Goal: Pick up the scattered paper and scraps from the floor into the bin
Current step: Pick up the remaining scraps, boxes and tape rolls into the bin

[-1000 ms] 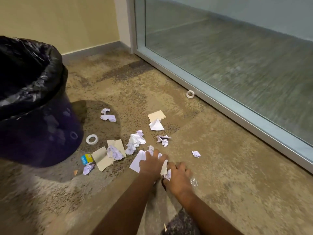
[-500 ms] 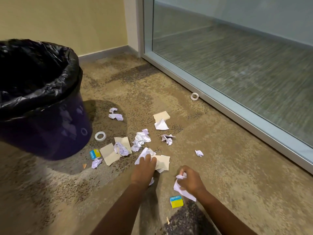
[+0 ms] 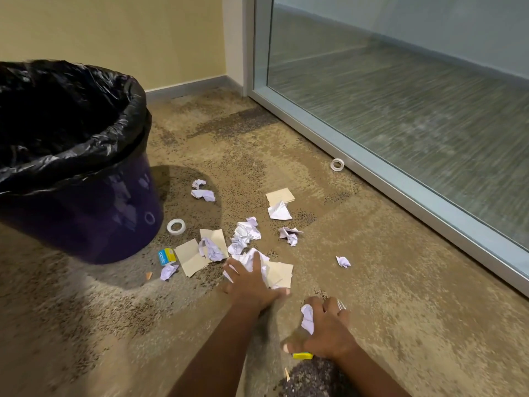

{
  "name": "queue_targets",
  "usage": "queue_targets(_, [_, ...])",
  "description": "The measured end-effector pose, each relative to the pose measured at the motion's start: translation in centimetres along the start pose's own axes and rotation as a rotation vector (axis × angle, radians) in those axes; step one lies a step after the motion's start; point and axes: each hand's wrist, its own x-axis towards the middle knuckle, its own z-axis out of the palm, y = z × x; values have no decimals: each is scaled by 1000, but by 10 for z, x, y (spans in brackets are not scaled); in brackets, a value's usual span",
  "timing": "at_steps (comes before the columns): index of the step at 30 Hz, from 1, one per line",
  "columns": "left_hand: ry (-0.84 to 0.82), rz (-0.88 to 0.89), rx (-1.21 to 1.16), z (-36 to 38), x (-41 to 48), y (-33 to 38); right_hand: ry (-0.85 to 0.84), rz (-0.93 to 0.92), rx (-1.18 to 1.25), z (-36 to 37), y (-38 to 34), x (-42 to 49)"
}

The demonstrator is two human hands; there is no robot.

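Head-camera view down at a speckled tan carpet floor (image 3: 400, 310) strewn with litter. Half a second earlier the left hand (image 3: 252, 282) pinched a white sheet; now its fingers lie straight and spread, pressing that thin sheet (image 3: 248, 258) and a stiff beige card (image 3: 282, 273) flat, probably to rake them together. The right hand (image 3: 329, 330) has dropped nearer, its fingers curled round a crumpled white paper ball (image 3: 307, 320), the thumb stretched down just beside a small yellow box (image 3: 302, 355) that lay uncovered a moment ago. It looks ready to take the box too.

Nothing new has reached the bin (image 3: 86, 222), a dark purple glossy tub with a wrinkled black plastic liner (image 3: 71, 124), standing far left, well apart from both hands. Between them lie soft crumpled paper scraps (image 3: 246, 232), flat cards, a blue-and-yellow box (image 3: 166, 256) and a white tape ring (image 3: 176, 226). A second tape ring (image 3: 337, 164) rests by the metal-framed glass wall (image 3: 400, 110) on the right.
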Motion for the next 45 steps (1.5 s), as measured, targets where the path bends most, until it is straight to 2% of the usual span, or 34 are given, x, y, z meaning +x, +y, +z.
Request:
queue_targets(6, [27, -10, 98, 0, 8, 23, 52, -32, -49, 11, -2, 1])
queue_targets(11, [63, 89, 306, 1, 11, 25, 40, -54, -75, 7, -1, -9])
queue_targets(16, [119, 177, 505, 7, 12, 22, -70, -154, -168, 5, -5, -30])
queue_targets(19, [110, 187, 578, 8, 11, 22, -50, -178, -236, 4, -5, -35])
queue_targets(23, [164, 210, 574, 5, 19, 21, 32, -203, -230, 3, -2, -33])
queue_targets(30, [256, 355, 490, -13, 16, 12, 53, -222, -264, 5, 10, -22])
queue_targets(32, [243, 335, 429, -21, 11, 8, 71, -208, -170, 6, 16, -11])
queue_targets(38, [190, 179, 14, -45, -2, 4, 123, -16, 455, -16, 16, -1])
queue_targets(42, [277, 204, -297, -77, -24, 4, 151, 136, 916, -46, -13, 2])
queue_targets(45, [391, 287, -509, -116, -48, 6, 125, 93, 1149, -84, -56, 2])
